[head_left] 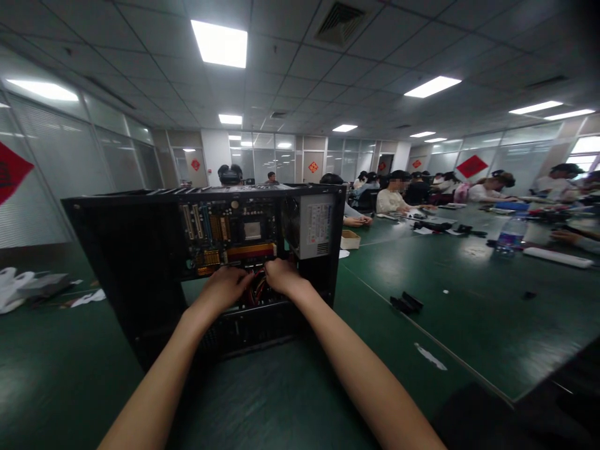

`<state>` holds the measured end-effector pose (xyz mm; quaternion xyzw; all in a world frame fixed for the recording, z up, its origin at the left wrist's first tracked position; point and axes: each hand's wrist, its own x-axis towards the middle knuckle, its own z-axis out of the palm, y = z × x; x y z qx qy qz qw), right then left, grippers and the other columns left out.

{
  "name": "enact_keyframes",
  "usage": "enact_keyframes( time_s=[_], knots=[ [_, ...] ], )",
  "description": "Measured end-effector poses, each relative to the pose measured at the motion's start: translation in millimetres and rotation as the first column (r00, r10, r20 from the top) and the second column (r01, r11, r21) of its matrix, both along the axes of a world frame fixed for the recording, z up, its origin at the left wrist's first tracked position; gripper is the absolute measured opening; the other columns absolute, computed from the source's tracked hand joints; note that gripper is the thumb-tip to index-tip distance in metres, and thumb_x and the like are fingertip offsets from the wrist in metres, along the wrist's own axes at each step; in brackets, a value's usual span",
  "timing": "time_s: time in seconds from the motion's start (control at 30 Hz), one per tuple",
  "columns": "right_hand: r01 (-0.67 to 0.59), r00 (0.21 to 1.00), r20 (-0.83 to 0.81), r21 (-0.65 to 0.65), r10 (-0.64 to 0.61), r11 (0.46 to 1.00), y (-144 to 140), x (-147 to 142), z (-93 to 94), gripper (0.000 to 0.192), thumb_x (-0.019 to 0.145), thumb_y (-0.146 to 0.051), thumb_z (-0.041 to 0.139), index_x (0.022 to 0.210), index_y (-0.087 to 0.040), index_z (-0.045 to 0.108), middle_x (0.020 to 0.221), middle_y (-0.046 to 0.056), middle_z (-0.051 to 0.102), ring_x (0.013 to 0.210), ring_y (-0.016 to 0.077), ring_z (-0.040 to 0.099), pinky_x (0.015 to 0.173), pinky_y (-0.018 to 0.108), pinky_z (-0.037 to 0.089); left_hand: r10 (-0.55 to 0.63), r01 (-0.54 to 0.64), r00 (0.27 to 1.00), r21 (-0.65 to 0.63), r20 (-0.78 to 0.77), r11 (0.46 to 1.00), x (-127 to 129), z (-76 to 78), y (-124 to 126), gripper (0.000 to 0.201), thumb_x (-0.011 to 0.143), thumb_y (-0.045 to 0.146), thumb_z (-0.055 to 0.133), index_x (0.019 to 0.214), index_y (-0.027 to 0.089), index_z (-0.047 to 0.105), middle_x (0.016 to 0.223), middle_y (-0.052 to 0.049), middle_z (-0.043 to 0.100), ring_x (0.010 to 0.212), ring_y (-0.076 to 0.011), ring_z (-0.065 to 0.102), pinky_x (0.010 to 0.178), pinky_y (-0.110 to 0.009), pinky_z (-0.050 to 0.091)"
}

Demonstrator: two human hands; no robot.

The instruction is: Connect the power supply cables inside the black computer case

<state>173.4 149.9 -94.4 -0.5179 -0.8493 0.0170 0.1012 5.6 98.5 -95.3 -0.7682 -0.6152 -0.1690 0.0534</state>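
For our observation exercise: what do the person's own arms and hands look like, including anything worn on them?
Both forearms are bare, with no sleeves in view. The left hand and right hand show no gloves, and no watch or bracelet at the wrists. Rings cannot be made out.

Two bare arms come up from the bottom of the frame toward the middle, one from the lower left and one from the lower right. There are no sleeves, no watch and no bands on them, and the left hand [228,286] and the right hand [281,275] wear no gloves and no rings that can be seen. The arms are long and thin, wide at the bottom edge and narrow at the wrists, and the fingers are too small and dark to tell apart.
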Motion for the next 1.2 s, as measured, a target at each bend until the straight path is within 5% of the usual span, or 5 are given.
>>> enact_keyframes(
  time_s=[0.37,0.9,1.2],
  knots=[
    [-0.014,0.999,-0.039,0.007,0.014,1.000,3.3,1.7,0.9,0.034,0.092,-0.020,0.045,0.112,-0.014,0.072,0.114,0.020,0.070,0.105,0.0307,0.069,0.082,0.037,0.054,0.151,-0.144,0.981,0.066,-0.121,0.987,6.2,6.1,9.4,0.029,0.096,0.033,0.046,0.106,0.020,0.071,0.098,-0.011,0.074,0.091,-0.0251,0.069,0.075,-0.031,0.046],
    [-0.031,0.997,-0.066,0.002,0.031,1.000,2.8,1.3,1.3,0.034,0.088,-0.016,0.049,0.113,-0.012,0.072,0.114,0.021,0.070,0.107,0.0304,0.068,0.086,0.037,0.053,0.137,-0.133,0.980,0.035,-0.148,0.991,11.6,11.0,17.8,0.028,0.091,0.025,0.049,0.104,0.020,0.073,0.104,-0.010,0.075,0.098,-0.0248,0.069,0.082,-0.030,0.049],
    [-0.002,0.994,-0.107,0.011,0.003,1.000,8.9,4.0,-2.9,0.037,0.097,-0.029,0.042,0.112,-0.015,0.072,0.112,0.019,0.071,0.106,0.0312,0.068,0.085,0.039,0.054,0.132,-0.123,0.969,0.057,-0.208,0.991,13.4,11.5,15.2,0.030,0.095,0.028,0.043,0.100,0.020,0.071,0.101,-0.011,0.074,0.097,-0.0256,0.069,0.078,-0.031,0.048]
  ],
)
